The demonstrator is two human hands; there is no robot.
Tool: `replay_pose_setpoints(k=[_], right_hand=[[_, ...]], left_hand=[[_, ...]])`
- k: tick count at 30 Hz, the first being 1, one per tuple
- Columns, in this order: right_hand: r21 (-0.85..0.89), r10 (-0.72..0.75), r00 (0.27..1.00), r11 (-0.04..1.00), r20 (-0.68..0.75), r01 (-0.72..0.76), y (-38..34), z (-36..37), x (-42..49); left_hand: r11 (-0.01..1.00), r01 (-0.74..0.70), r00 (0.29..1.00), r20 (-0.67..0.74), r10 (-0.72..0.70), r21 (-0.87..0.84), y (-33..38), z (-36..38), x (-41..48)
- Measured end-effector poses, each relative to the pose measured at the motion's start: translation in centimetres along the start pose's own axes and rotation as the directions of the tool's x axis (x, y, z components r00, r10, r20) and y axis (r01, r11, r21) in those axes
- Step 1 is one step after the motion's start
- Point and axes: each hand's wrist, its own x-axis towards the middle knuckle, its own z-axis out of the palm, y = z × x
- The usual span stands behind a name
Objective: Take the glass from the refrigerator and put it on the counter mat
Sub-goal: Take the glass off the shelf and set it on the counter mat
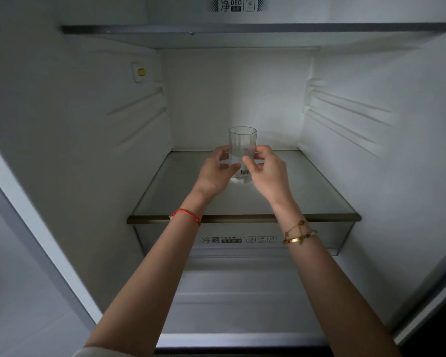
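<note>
From my head camera, the glass [242, 148] stands upright on the glass shelf [319, 191] inside the refrigerator [62, 124], about midway between its left and right walls and towards the far half of the shelf. Its long axis runs straight up, open mouth on top, a barcode sticker low on the near side.

Both my hands are at it, one on each side. My left hand [216, 171] curls round the left wall of the glass, thumb towards me; my right hand [267, 171] does the same on the right, thumb tip on the near face. Neither hand is nearer than the other; the glass sits dead ahead between them, at full reach of my forearms. The fingers are bent round the glass and seem to touch it, though through the clear wall I cannot tell how firmly they press, nor whether the base has left the shelf.

The coming move, I judge, is a straight pull towards me, keeping the glass upright, clear of the shelf's front trim [242, 218]. The counter mat is not in view.
</note>
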Motion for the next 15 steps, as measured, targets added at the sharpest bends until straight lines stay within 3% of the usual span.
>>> replay_pose_setpoints(k=[4,15], right_hand=[[-0.048,-0.028,0.999,0.999,-0.044,0.026,-0.4,0.3,-0.3],[0.126,-0.115,0.985,0.983,-0.132,0.132,-2.0,-2.0,-5.1]], left_hand=[[1.000,-0.016,0.999,-0.038,0.016,-0.011,0.2,0.2,-0.9],[0.990,-0.138,0.985,-0.103,0.136,-0.008,2.1,-1.6,-6.6]])
